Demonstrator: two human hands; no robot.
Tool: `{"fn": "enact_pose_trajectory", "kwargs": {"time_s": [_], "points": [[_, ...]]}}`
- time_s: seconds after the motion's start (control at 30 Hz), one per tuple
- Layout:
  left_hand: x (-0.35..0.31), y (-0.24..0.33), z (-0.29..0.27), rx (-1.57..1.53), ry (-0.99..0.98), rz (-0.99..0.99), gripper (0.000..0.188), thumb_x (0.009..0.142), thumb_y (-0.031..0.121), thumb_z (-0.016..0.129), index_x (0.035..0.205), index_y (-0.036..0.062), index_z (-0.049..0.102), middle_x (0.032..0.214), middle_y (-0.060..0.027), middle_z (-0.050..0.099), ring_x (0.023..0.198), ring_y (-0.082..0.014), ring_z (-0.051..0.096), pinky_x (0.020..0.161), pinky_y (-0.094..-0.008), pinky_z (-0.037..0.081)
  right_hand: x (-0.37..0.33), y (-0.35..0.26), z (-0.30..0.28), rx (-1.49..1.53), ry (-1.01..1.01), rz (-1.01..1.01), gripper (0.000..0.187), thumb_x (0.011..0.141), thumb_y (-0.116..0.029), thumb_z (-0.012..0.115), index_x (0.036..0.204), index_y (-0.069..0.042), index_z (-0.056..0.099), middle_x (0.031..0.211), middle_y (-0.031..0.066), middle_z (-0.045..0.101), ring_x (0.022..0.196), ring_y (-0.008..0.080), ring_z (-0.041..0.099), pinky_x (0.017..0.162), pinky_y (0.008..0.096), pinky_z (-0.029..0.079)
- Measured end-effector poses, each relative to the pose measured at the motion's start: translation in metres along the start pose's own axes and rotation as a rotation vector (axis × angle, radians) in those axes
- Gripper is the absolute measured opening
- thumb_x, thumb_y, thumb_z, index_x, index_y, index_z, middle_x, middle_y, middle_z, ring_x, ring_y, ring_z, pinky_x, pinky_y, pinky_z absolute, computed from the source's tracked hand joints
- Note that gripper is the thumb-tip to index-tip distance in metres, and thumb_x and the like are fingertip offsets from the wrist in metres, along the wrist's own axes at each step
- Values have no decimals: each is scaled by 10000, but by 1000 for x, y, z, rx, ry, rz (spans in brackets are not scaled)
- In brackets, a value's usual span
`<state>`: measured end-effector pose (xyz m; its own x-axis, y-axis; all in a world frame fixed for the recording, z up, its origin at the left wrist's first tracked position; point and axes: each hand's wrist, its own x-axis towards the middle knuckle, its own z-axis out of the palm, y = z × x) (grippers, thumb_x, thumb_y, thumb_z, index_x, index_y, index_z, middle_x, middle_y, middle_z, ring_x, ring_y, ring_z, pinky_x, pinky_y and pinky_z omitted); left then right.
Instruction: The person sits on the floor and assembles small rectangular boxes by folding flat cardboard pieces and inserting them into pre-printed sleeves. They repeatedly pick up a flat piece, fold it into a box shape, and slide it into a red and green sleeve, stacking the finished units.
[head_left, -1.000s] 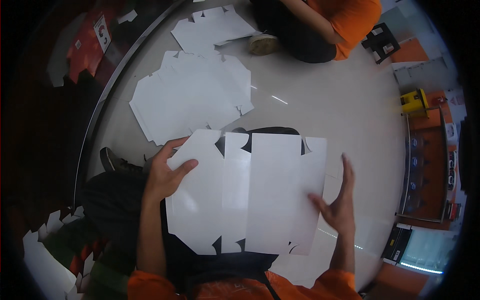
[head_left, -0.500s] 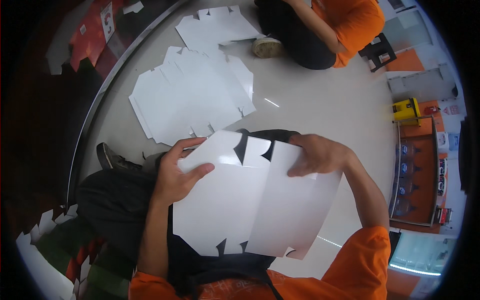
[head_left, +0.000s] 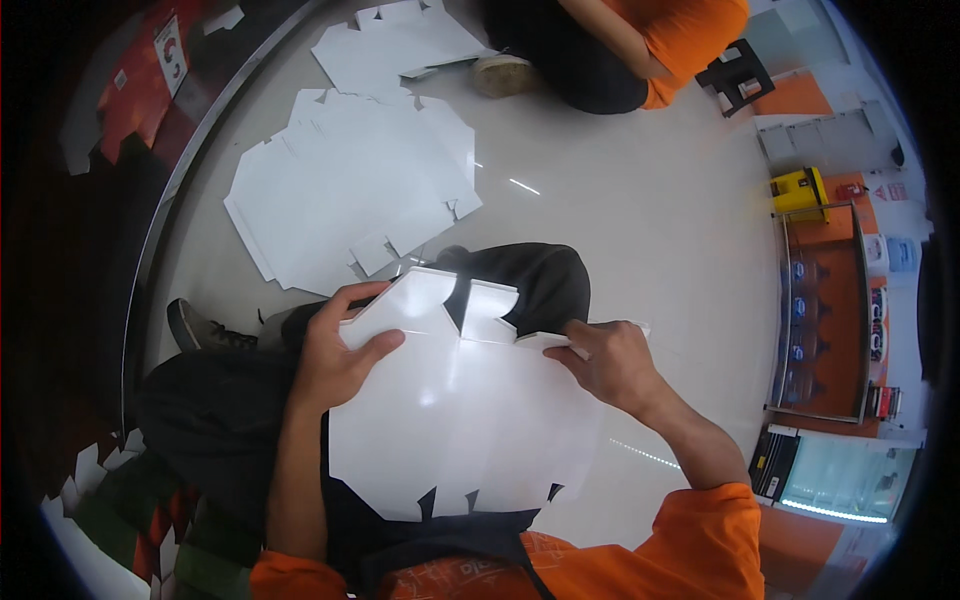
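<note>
Your left hand (head_left: pixel 335 350) holds the card (head_left: pixel 450 410) by its upper left edge, thumb on the white face and the other fingers passing behind. Your right hand (head_left: pixel 612 368) is drawn in narrow at the upper right corner, thumb and fingers closed on the right flap (head_left: pixel 543 341); its exact fingertip contact is partly hidden by the hand itself. The card rests over your lap, between both hands, its far side near your raised knee (head_left: pixel 560 275).

Along the far edge, the left flap (head_left: pixel 415 298) and middle flap (head_left: pixel 490 305) stand bent at a crease, with an open notch between them. The right flap also looks turned at the crease, under your right fingers. So the far edge appears largely creased, as a judgement. What seems left is the near edge: its flaps (head_left: pixel 450 500), parted by small notches, look flat, and the broad panel is not folded into any closed shape.

Beyond your feet, a pile of flat white sheets (head_left: pixel 340 190) lies on the floor (head_left: pixel 660 230), all apparently unfolded. Another sheet (head_left: pixel 395 45) lies farther off, near a co-worker (head_left: pixel 690 45) in an orange shirt.
</note>
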<state>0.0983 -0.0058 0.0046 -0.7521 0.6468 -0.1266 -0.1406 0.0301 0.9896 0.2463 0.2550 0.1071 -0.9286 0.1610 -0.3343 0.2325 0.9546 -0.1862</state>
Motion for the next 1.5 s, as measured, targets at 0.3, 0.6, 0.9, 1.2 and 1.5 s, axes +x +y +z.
{"fn": "enact_pose_trajectory", "kwargs": {"time_s": [0.3, 0.6, 0.9, 1.2, 1.5], "points": [[-4, 10, 2, 97, 48, -16, 450, 817, 99, 750, 1203, -30, 559, 1006, -161, 679, 934, -172, 645, 832, -295, 506, 13, 3, -16, 67, -143, 42, 236, 800, -200, 701, 958, -41, 626, 755, 186, 657, 726, 370, 638, 679, 448, 511], [10, 14, 9, 190, 124, 107, 351, 819, 87, 751, 1120, -39, 620, 994, -130, 685, 915, -171, 644, 831, -298, 509, 42, 14, -56, 176, -414, 62, 349, 771, -178, 730, 1054, -12, 608, 860, 207, 662, 805, 356, 637, 760, 404, 508], [3, 0, 6, 220, 139, 150, 371, 819, 65, 744, 1148, -32, 602, 1043, -134, 669, 955, -183, 635, 849, -301, 503, 16, 16, -9, 8, -86, -17, 267, 779, -177, 762, 849, 5, 580, 664, 160, 644, 629, 351, 642, 590, 390, 507], [-1, 1, 5, 184, 141, 126, 389, 823, 100, 748, 1159, -28, 598, 1042, -132, 667, 948, -185, 633, 850, -306, 499, -20, 12, 31, -75, 270, -100, 95, 794, -53, 611, 854, -47, 538, 632, 112, 593, 515, 298, 587, 450, 401, 458], [-3, -1, 6, 198, 139, 142, 361, 841, 94, 725, 1155, -20, 589, 1026, -128, 670, 928, -174, 631, 832, -303, 502, -28, -2, 55, -103, 509, -113, 291, 674, 52, 696, 953, -14, 643, 873, 115, 695, 703, 270, 675, 581, 336, 546]]}}
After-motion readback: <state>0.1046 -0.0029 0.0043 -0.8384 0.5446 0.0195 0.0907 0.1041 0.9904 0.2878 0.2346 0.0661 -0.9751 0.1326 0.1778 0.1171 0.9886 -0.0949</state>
